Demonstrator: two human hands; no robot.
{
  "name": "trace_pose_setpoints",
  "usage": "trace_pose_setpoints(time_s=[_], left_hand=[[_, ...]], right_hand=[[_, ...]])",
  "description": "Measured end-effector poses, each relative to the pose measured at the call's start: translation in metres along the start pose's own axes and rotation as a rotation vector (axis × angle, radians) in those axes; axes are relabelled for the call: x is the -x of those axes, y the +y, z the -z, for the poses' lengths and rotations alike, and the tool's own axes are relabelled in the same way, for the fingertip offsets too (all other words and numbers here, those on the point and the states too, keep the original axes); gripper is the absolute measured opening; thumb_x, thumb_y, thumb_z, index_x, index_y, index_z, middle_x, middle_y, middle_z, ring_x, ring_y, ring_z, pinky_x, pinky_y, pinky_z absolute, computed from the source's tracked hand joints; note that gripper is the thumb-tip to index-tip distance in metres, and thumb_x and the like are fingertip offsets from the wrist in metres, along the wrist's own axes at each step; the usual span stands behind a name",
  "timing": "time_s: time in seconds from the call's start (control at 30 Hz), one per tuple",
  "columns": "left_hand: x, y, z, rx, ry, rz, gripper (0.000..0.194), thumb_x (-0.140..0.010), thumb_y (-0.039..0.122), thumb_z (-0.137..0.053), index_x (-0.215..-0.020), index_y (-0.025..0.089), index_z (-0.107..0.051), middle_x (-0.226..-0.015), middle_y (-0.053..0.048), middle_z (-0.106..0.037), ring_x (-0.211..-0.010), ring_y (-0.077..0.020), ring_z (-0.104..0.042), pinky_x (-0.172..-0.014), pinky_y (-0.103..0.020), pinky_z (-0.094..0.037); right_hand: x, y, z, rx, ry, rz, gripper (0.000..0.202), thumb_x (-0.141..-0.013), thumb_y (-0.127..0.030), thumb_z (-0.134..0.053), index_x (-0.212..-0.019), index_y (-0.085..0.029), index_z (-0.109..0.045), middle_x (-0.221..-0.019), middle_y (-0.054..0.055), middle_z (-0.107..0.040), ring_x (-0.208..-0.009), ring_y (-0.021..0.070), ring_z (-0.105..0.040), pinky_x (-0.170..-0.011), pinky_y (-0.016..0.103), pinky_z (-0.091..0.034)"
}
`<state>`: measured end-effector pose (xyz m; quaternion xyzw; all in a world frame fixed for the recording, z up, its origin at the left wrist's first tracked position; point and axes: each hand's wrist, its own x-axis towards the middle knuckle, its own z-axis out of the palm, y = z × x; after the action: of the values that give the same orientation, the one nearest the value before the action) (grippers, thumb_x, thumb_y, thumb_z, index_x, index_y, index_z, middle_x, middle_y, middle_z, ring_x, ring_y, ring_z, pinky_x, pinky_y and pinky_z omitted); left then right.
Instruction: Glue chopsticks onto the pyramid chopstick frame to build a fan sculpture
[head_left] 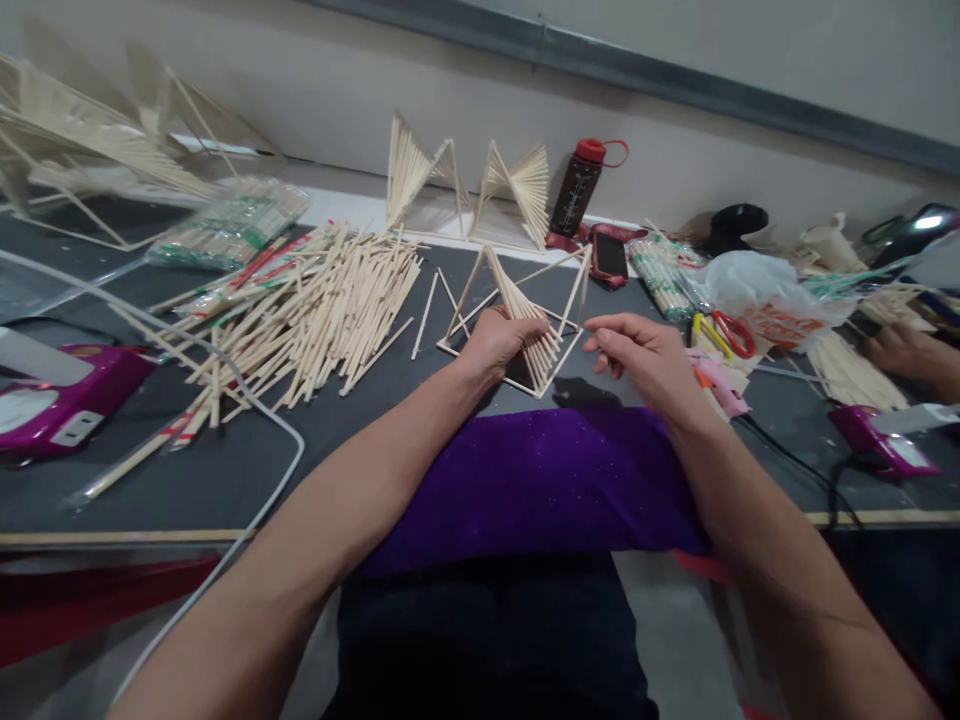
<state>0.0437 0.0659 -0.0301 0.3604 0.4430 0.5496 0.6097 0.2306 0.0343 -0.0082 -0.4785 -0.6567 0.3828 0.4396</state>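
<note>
A small twisted frame of wooden sticks (pixel 517 300) stands on the dark table in front of me, its sticks fanned in a slanted row on a square base. My left hand (pixel 499 340) grips the fanned row from the left, thumb and fingers closed around it. Just right of the frame hovers my right hand (pixel 630 350), fingers curled and thumb against them. Whether something thin is between those fingertips I cannot make out. A purple cloth (pixel 547 490) lies below both hands at the table edge.
A big heap of loose sticks (pixel 330 310) lies left. Finished-looking stick frames (pixel 514 190) and a bottle (pixel 574 190) stand behind. At right are scissors (pixel 731 335), a pink glue gun (pixel 716 385), a plastic bag (pixel 772 290) and another person's hand (pixel 896 350). A white cable (pixel 289 430) crosses left.
</note>
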Motion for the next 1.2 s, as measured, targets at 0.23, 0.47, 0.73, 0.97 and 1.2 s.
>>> trace_pose_setpoints(time_s=[0.23,0.47,0.73,0.97,1.2], left_hand=[[-0.004,0.004,-0.002,-0.022,0.040,-0.002,0.017,-0.055,0.010,-0.077,-0.068,0.012,-0.066,-0.060,-0.004,-0.066,-0.054,-0.0167,-0.063,-0.053,-0.028,-0.055],[0.003,0.012,-0.008,-0.031,0.069,0.026,0.018,-0.056,0.004,-0.074,-0.069,0.012,-0.064,-0.061,-0.004,-0.067,-0.054,-0.0177,-0.065,-0.050,-0.029,-0.058],[0.001,0.013,-0.005,-0.077,0.048,0.015,0.017,-0.057,0.006,-0.074,-0.070,0.012,-0.067,-0.060,-0.004,-0.067,-0.052,-0.0160,-0.064,-0.048,-0.026,-0.057],[0.007,0.016,-0.010,-0.068,0.085,0.053,0.016,-0.058,0.004,-0.072,-0.068,0.013,-0.064,-0.060,-0.004,-0.065,-0.052,-0.0158,-0.062,-0.047,-0.027,-0.056],[0.004,0.011,-0.006,-0.059,0.031,0.005,0.016,-0.057,0.008,-0.074,-0.069,0.013,-0.064,-0.061,-0.006,-0.066,-0.053,-0.0173,-0.062,-0.052,-0.030,-0.057]], right_hand=[[0.044,0.012,0.116,0.294,0.359,-0.019,0.027,-0.079,-0.040,-0.062,-0.090,-0.017,-0.071,-0.073,0.004,-0.069,-0.053,0.0126,-0.058,-0.048,0.025,-0.042],[0.070,0.073,0.178,0.872,0.285,-0.229,0.035,-0.079,-0.044,-0.055,-0.094,-0.018,-0.074,-0.092,0.006,-0.073,-0.083,0.0202,-0.064,-0.070,0.029,-0.043],[0.041,0.066,0.164,1.066,0.112,-0.451,0.035,-0.076,-0.048,-0.053,-0.093,-0.026,-0.074,-0.086,0.004,-0.073,-0.079,0.0226,-0.063,-0.058,0.027,-0.035],[0.056,0.053,0.153,1.176,0.334,-0.264,0.040,-0.079,-0.047,-0.050,-0.100,-0.019,-0.070,-0.087,0.011,-0.071,-0.078,0.0258,-0.063,-0.061,0.030,-0.037],[0.077,0.029,0.129,0.982,0.529,0.022,0.034,-0.081,-0.038,-0.056,-0.106,-0.017,-0.064,-0.077,0.006,-0.067,-0.064,0.0186,-0.059,-0.068,0.031,-0.044]])
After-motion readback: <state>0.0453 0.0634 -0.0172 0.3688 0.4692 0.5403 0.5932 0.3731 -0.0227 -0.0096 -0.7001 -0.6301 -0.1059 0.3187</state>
